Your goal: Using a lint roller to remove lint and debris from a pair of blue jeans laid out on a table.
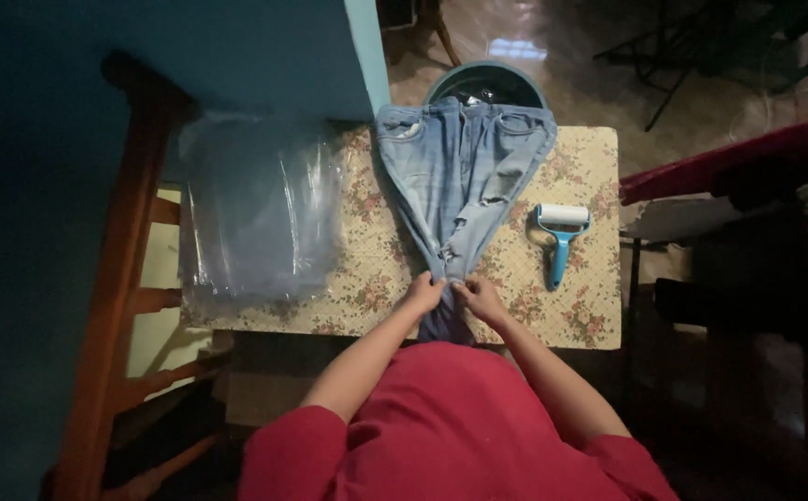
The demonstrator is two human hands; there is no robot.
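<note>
Bottom centre of the frame, the red shirt (459,427) is filling the foreground, both bare forearms reaching up toward mid-frame. Left hand (422,292) is pinching the jeans (459,176) at the crotch seam, fingers curled narrow round the fabric; right hand (480,297) is doing the same just beside it, fingers closed on the denim, the two hands nearly touching. The jeans are lying flat on the floral tablecloth (589,306), centre of the frame, waistband at the far edge, legs bunching down into the hands and dropping off the near edge toward the person's lap. Light blue denim w/ a ripped patch mid-leg.

Right of centre, a blue-handled lint roller (560,241) is resting on the cloth, near the jeans but not touching. Left of centre, a clear plastic bag (255,209) is lying over the table's left part. Far left, a wooden chair (130,269) is standing alongside. Top centre, beyond the waistband, a round dark bin (485,82) is sitting on the shiny floor.
</note>
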